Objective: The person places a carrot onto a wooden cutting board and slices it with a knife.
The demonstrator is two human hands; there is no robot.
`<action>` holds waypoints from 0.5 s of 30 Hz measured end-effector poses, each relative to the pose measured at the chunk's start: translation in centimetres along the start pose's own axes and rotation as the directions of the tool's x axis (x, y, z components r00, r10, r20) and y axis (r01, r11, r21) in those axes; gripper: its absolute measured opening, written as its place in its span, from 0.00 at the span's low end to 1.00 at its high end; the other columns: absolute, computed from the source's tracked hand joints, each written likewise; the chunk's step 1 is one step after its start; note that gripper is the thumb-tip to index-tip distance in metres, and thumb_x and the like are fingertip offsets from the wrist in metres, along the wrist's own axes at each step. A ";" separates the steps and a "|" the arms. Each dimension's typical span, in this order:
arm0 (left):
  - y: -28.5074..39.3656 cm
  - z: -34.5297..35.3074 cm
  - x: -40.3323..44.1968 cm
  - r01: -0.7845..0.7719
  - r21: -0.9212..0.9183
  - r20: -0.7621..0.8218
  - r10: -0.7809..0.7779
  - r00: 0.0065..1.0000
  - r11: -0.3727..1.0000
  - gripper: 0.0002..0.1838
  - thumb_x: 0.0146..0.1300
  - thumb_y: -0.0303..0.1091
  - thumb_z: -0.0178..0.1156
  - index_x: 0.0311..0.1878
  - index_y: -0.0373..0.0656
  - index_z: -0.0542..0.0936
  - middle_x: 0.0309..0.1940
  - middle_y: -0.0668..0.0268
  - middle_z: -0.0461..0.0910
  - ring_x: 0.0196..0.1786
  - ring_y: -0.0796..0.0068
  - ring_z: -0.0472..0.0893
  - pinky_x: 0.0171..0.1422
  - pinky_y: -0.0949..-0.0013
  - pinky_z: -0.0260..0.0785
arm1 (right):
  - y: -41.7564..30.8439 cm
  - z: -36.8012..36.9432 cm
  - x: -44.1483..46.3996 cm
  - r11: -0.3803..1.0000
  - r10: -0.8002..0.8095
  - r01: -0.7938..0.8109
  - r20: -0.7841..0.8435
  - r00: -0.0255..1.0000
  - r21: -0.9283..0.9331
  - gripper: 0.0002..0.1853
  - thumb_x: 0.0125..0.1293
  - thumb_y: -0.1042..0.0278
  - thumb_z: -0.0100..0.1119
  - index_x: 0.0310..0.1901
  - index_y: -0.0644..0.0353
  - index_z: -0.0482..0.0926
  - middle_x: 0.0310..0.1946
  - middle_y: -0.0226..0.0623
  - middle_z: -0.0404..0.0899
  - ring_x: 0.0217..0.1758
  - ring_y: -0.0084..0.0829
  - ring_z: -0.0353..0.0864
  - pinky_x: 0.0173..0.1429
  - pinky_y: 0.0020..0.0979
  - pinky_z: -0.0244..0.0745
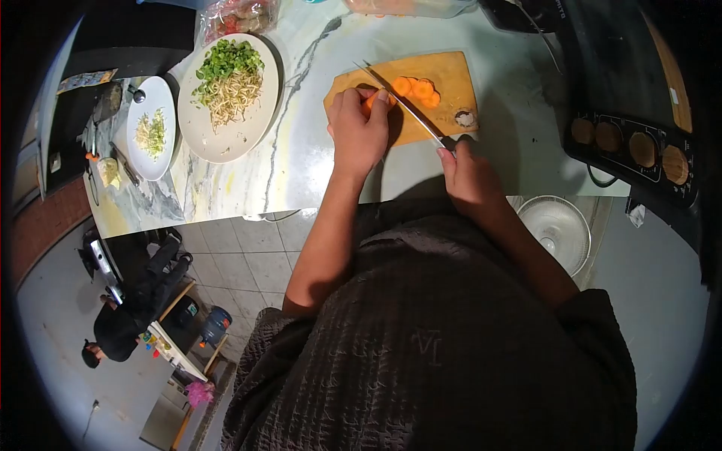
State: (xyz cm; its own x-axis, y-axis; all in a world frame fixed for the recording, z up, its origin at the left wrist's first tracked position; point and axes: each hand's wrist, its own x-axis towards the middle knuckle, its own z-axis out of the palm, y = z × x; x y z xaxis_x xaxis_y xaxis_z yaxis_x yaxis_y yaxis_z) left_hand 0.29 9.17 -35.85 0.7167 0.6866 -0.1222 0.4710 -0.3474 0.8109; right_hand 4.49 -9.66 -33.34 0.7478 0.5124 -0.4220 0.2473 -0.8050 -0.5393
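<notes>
My left hand is closed on an orange carrot piece at the left part of a wooden cutting board. In my right hand is the handle of a knife. The blade slants up and left across the board, just right of the carrot piece. Several round carrot slices lie on the board to the right of the blade. A small pale patch or item shows at the board's lower right corner; I cannot make out what it is.
Left on the marble counter are a round plate of greens and sprouts, an oval plate of chopped bits, and a plastic bag. A stove stands right, a strainer below. Another person is far lower left.
</notes>
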 end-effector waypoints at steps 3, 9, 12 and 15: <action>0.5 -0.3 -0.1 0.027 0.005 0.019 -0.027 0.999 1.000 0.14 0.65 0.43 0.61 0.41 0.41 0.79 0.41 0.58 0.77 0.50 0.56 0.75 0.57 0.56 0.63 | 0.0 -0.4 -0.2 1.000 -0.017 0.017 -0.014 1.000 -0.008 0.22 0.75 0.51 0.47 0.37 0.67 0.71 0.26 0.61 0.79 0.34 0.64 0.79 0.39 0.57 0.73; -0.2 -0.2 -0.2 0.005 -0.100 -0.027 -0.008 1.000 0.995 0.14 0.65 0.42 0.60 0.45 0.41 0.79 0.43 0.59 0.77 0.51 0.58 0.75 0.58 0.57 0.63 | -0.8 -1.3 -0.5 0.993 0.015 -0.012 -0.020 1.000 0.120 0.22 0.75 0.51 0.46 0.36 0.66 0.72 0.24 0.61 0.78 0.34 0.64 0.79 0.38 0.57 0.72; 0.4 -0.8 -0.4 -0.015 0.011 0.001 0.015 1.000 1.000 0.14 0.65 0.42 0.60 0.46 0.42 0.79 0.45 0.59 0.77 0.53 0.58 0.74 0.59 0.58 0.62 | -1.4 -1.5 -0.1 0.985 0.024 -0.017 -0.038 0.999 0.174 0.21 0.75 0.52 0.46 0.36 0.66 0.73 0.24 0.61 0.78 0.34 0.63 0.79 0.38 0.57 0.72; 0.2 -0.6 -0.5 0.049 0.006 0.052 -0.050 0.997 0.999 0.14 0.65 0.42 0.60 0.46 0.43 0.79 0.45 0.59 0.77 0.54 0.58 0.73 0.60 0.57 0.59 | -2.1 -1.6 0.2 0.984 -0.034 0.042 -0.052 0.998 0.173 0.21 0.76 0.53 0.45 0.36 0.66 0.74 0.24 0.61 0.78 0.34 0.63 0.79 0.38 0.56 0.73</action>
State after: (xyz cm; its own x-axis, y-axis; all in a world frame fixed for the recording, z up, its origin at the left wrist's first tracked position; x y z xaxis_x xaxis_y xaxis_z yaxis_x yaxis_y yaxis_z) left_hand -0.26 9.16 -35.24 0.7184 0.6686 -0.1920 0.5089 -0.3171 0.8003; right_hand 5.11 -8.36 -31.10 0.7700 0.5232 -0.3653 0.1686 -0.7189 -0.6743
